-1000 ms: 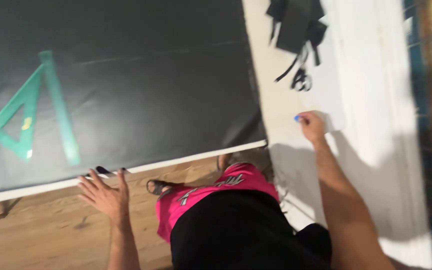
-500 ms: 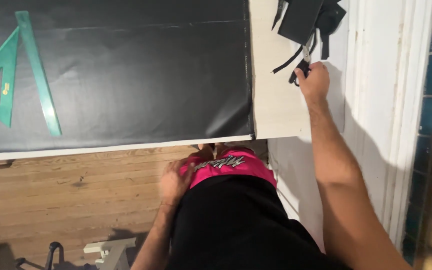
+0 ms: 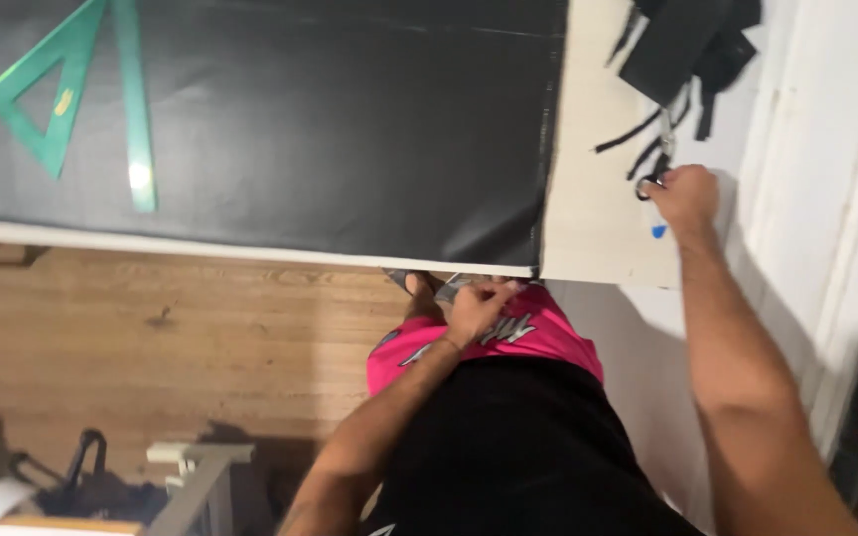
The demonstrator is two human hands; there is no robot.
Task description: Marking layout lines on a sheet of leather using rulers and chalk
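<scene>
— We've brought our right hand (image 3: 685,197) up the table (image 3: 598,228) since a second ago; it now closes on the scissors (image 3: 655,171), just right of the black sheet (image 3: 300,119).
— And our left hand (image 3: 474,310) (grip unclear) has left the sheet's near edge for our waist.

The right hand (image 3: 685,196) rests on a pair of scissors with dark loop handles (image 3: 650,179), which lies on the pale wooden bench (image 3: 598,218) just beside a heap of black material scraps and strips (image 3: 682,50). The handles point toward the person; the blades run up toward the scraps and are hard to make out. The left hand (image 3: 477,310) is curled at the near edge of the large black sheet (image 3: 350,129) spread flat over the bench, perhaps pinching something small there.
</scene>
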